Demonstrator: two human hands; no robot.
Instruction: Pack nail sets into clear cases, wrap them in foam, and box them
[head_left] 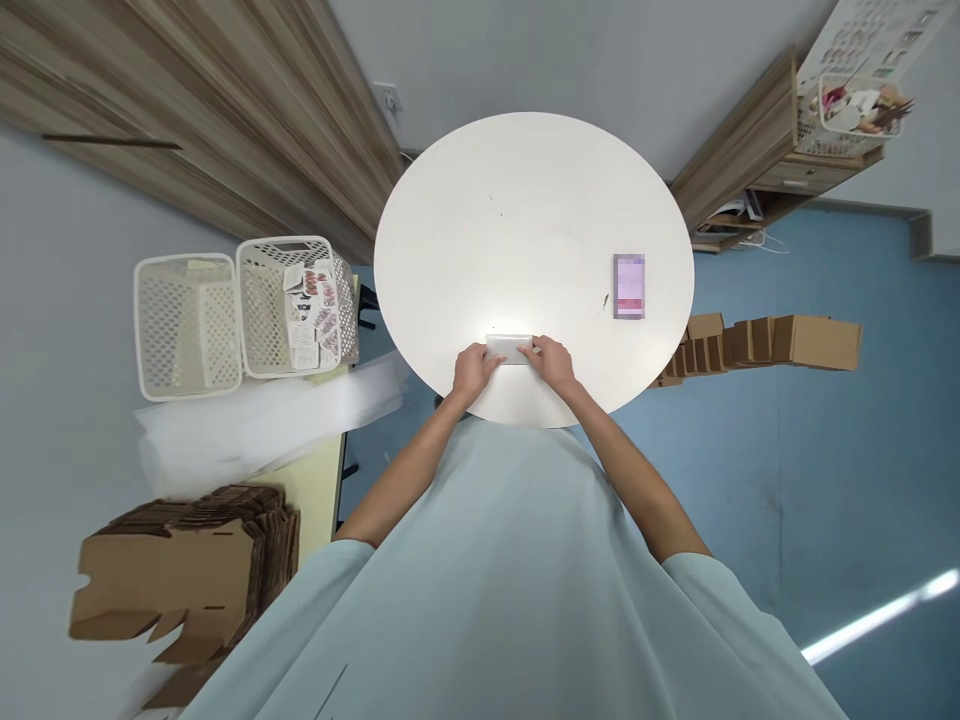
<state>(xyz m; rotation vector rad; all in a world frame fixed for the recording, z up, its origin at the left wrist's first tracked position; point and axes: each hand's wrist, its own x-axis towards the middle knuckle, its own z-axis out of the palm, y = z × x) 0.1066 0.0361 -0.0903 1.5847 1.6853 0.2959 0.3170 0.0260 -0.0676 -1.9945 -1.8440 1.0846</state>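
A small, flat, greyish-white packet (510,347) with a plastic-like sheen lies near the front edge of the round white table (525,220). My left hand (472,369) grips its left end, thumb on top and fingers curled at the side. On the right end, my right hand (553,361) holds it the same way, thumb across the surface. What is inside or under the packet cannot be made out. Farther right on the table lies a pink and purple rectangular item (628,287), blurred over.
Left of the table are two white plastic baskets (187,258), one with printed packs, a roll of translucent wrap (270,420) and stacked flattened cardboard boxes (165,570). Cardboard boxes (817,342) stand in a row on the right. A wooden cabinet (750,140) carries another filled basket (862,130).
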